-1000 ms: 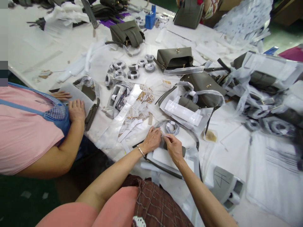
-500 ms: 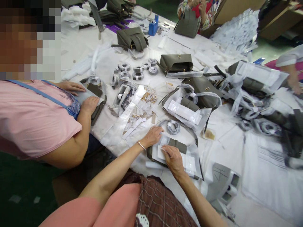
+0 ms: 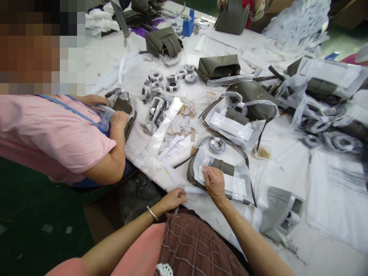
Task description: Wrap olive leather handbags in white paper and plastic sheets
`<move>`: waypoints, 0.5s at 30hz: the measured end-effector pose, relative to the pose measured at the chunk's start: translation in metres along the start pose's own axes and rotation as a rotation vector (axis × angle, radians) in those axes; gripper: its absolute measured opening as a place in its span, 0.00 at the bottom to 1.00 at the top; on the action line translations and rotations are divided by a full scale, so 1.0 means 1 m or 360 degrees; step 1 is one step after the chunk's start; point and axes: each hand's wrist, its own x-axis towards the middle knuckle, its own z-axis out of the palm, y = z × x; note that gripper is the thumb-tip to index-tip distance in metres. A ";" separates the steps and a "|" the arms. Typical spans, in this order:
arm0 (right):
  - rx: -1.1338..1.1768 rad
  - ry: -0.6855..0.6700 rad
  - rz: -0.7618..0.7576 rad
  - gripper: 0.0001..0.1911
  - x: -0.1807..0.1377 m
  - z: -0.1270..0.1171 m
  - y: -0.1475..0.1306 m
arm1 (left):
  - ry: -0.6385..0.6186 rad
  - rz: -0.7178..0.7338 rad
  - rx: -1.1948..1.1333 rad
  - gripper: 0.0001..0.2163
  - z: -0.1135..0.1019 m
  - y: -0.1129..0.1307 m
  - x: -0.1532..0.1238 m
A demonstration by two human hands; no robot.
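Observation:
An olive-grey handbag (image 3: 222, 165), partly covered by white wrapping, lies flat in front of me. Pinched fingers of my right hand (image 3: 214, 183) rest at the left end of the white wrapping strip (image 3: 232, 184) across the bag. My left hand (image 3: 173, 198) is off the bag by the table edge, its fingers curled together; whether anything small is in them is hidden. Close to its fingertips lies a rolled white strip (image 3: 196, 189). A wrapped, coiled strap (image 3: 217, 145) sits at the bag's top, and a thin dark strap (image 3: 184, 162) sticks out to the left.
A co-worker in a pink shirt (image 3: 57, 142) handles another bag at left. Loose tags (image 3: 188, 109), coiled straps (image 3: 172, 86) and a tape dispenser (image 3: 156, 111) lie beyond. More wrapped bags (image 3: 322, 90) pile up at right, with another tape dispenser (image 3: 283, 211) near me.
My left hand has moved off the bag, down and left to the table edge. My right hand stays at the wrapping strip. The whole view has shifted slightly.

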 end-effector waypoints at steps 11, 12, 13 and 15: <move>-0.0267 0.0032 0.0029 0.10 0.000 -0.004 -0.001 | 0.0134 -0.0172 -0.0451 0.14 0.056 0.020 0.032; -0.0268 0.0032 0.0029 0.10 0.000 -0.004 -0.001 | 0.0200 -0.0154 -0.0461 0.13 0.054 0.019 0.029; -0.0266 0.0035 0.0029 0.10 0.000 -0.003 -0.001 | 0.0247 -0.0137 -0.0476 0.13 0.052 0.019 0.027; -0.0264 0.0050 0.0026 0.10 0.000 -0.003 -0.001 | 0.0258 -0.0117 -0.0504 0.14 0.046 0.018 0.023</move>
